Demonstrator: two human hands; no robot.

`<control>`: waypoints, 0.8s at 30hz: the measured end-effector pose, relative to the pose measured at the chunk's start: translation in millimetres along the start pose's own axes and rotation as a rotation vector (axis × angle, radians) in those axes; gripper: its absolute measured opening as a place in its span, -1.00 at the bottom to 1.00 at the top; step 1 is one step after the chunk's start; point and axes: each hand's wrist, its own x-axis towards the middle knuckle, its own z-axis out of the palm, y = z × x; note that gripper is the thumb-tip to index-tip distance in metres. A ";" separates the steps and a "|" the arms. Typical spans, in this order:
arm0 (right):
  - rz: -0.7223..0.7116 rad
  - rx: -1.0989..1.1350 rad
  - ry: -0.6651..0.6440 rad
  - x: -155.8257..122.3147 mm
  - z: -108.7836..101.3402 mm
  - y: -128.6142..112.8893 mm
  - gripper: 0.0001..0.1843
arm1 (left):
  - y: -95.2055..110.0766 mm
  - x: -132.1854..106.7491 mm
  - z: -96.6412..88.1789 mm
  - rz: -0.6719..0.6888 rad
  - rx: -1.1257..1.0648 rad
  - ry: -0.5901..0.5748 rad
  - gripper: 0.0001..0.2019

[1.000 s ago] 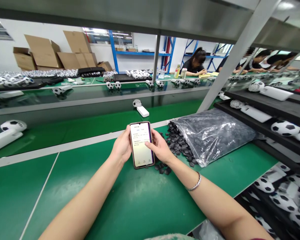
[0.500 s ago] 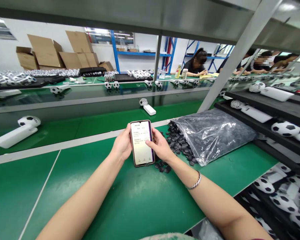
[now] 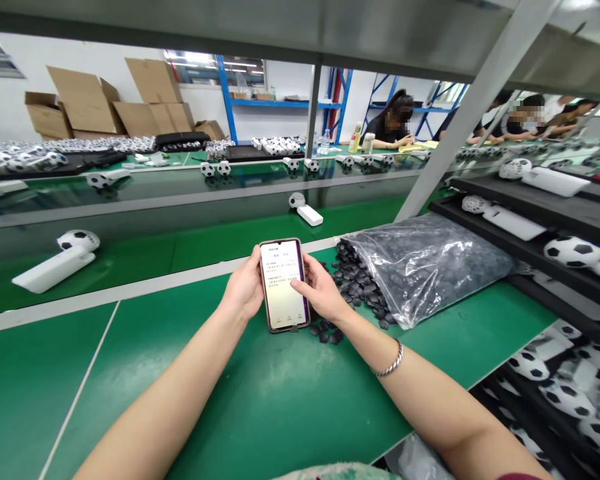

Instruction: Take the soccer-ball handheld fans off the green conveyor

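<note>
A smartphone (image 3: 284,293) with a lit screen showing lines of text is held upright above the green table. My left hand (image 3: 246,287) grips its left edge. On the other side my right hand (image 3: 323,290) clasps the right edge, its thumb resting over the screen. Fingers behind the phone are hidden. Small black pentagon-shaped pieces (image 3: 355,277) lie loose to the right, some beneath my right wrist. They spill from a clear plastic bag (image 3: 430,267) full of the same pieces.
Beyond the table's edge runs a green conveyor (image 3: 220,240) carrying white football-headed devices (image 3: 55,270). Black trays (image 3: 535,193) with more of them are stacked at right. A slanted metal post (image 3: 445,147) rises there. Several people (image 3: 390,127) sit across the line; cardboard boxes (image 3: 87,100) stand at the back.
The football-headed devices on the near conveyor have shifted to the right. Both hands keep hold of the smartphone in nearly the same place.
</note>
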 end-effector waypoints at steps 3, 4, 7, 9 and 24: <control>0.000 -0.004 -0.001 0.2 0.4 0.2 -0.39 | -0.3 0.4 -0.4 -0.001 -0.001 -0.013 -0.70; -0.001 -0.007 -0.001 0.3 0.6 0.2 -0.39 | -0.4 0.8 -0.7 -0.002 -0.004 -0.017 -0.70; 0.002 -0.008 -0.004 0.7 1.0 -0.2 -0.39 | -0.7 1.9 -1.6 -0.004 -0.011 -0.020 -0.70; 0.011 -0.007 -0.009 0.6 0.9 -0.5 -0.38 | -0.5 2.3 -2.1 -0.010 -0.013 -0.018 -0.70; 0.032 0.005 -0.064 0.1 4.3 1.5 -0.37 | 2.2 8.1 -6.8 0.042 -0.044 0.059 -0.74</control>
